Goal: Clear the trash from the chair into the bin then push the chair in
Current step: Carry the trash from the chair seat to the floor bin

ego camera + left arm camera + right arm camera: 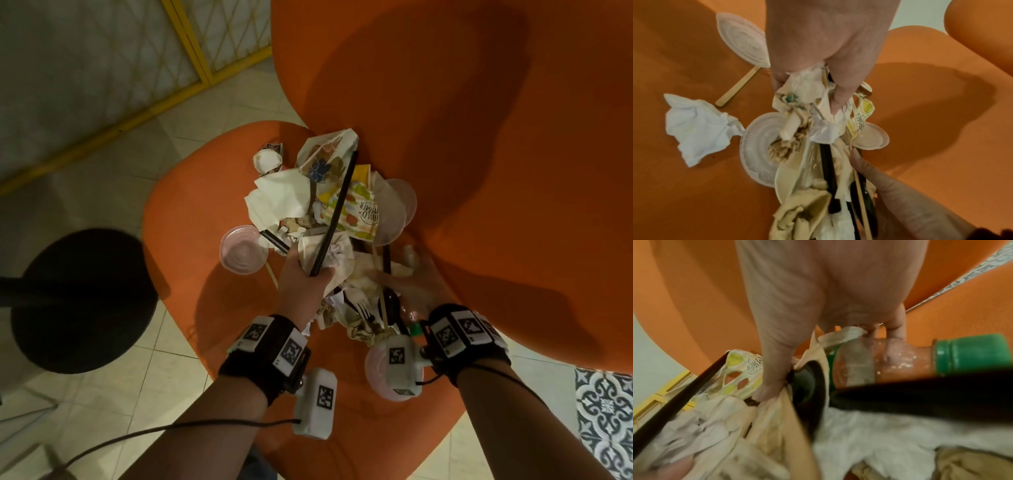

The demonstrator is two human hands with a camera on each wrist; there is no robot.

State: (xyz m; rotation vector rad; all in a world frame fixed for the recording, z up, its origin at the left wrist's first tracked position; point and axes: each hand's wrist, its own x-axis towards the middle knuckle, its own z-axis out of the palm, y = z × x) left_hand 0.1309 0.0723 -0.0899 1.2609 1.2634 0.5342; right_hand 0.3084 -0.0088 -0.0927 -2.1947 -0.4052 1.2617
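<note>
Left hand grips a wad of napkins and a black straw. Right hand curls round a green-capped bottle and more paper. Between them the trash heap is bunched above the orange chair seat; a clear lid lies just left.

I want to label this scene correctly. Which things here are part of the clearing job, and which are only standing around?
Part of the job:
orange chair
trash pile
plastic lids
black straw
bottle with green cap
loose tissue
left hand
right hand

Just around:
black stool
yellow lattice frame
</note>
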